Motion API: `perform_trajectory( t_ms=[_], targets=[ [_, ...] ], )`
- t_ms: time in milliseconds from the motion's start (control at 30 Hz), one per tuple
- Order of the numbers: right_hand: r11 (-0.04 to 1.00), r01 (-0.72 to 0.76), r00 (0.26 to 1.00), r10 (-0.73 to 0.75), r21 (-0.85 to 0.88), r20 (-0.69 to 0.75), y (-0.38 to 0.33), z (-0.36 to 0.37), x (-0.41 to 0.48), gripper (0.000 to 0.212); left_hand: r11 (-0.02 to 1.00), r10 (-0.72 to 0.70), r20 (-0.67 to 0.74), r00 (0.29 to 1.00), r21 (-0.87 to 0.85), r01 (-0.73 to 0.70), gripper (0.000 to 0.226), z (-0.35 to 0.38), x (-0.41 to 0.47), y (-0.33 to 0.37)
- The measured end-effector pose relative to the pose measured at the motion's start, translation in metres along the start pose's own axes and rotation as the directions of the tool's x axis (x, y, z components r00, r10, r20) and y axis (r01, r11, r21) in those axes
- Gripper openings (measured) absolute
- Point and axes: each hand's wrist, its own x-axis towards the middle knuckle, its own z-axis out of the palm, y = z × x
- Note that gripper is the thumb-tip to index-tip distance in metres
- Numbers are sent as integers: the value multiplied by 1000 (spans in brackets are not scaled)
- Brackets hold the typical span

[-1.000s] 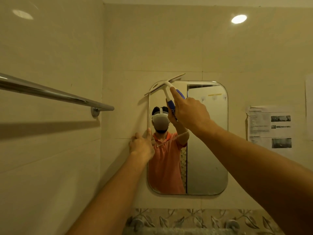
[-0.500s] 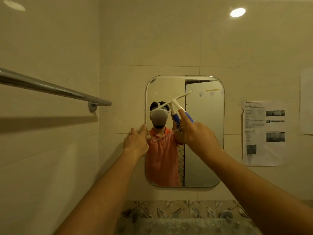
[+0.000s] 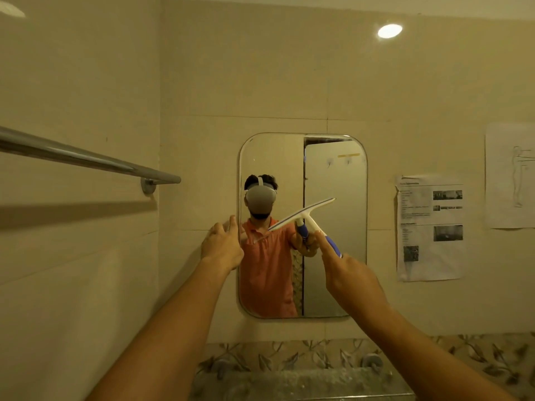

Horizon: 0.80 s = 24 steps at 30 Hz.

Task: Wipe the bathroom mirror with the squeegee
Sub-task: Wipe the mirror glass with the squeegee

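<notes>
A rounded rectangular mirror (image 3: 335, 175) hangs on the tiled wall straight ahead. My right hand (image 3: 351, 274) grips the blue handle of a white squeegee (image 3: 302, 214), index finger stretched along the handle. The blade lies tilted across the middle of the glass, its right end higher. My left hand (image 3: 223, 246) rests on the mirror's left edge at mid height, fingers relaxed. The glass reflects a person in an orange shirt wearing a headset.
A steel towel bar (image 3: 86, 159) juts out along the left wall at mirror-top height. Printed sheets (image 3: 430, 227) are stuck to the wall right of the mirror. A patterned tile border (image 3: 289, 357) and a ledge with two fittings run below.
The squeegee has slid down from the mirror's top left corner to the middle of the glass, shifting right. My left hand stays on the left edge.
</notes>
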Motion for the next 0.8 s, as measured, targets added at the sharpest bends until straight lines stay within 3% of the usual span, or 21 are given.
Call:
perform_trajectory(
  t_ms=[167, 367, 633, 800],
  targets=[
    [997, -40, 999, 40, 59, -2, 7, -6, -6, 85, 999, -17, 2, 1000, -36, 17, 80, -2, -2, 2],
    [982, 22, 988, 7, 189, -152, -19, -48, 25, 69, 994, 5, -22, 1000, -106, -8, 80, -3, 0, -1],
    [988, 109, 973, -84, 106, -213, -76, -63, 106, 88, 984, 1, -16, 1000, -180, -4, 85, -9, -7, -9],
    [993, 111, 970, -97, 51, -221, -87, -51, 117, 80, 981, 7, -34, 999, -196, -13, 82, -13, -8, -17]
  ],
)
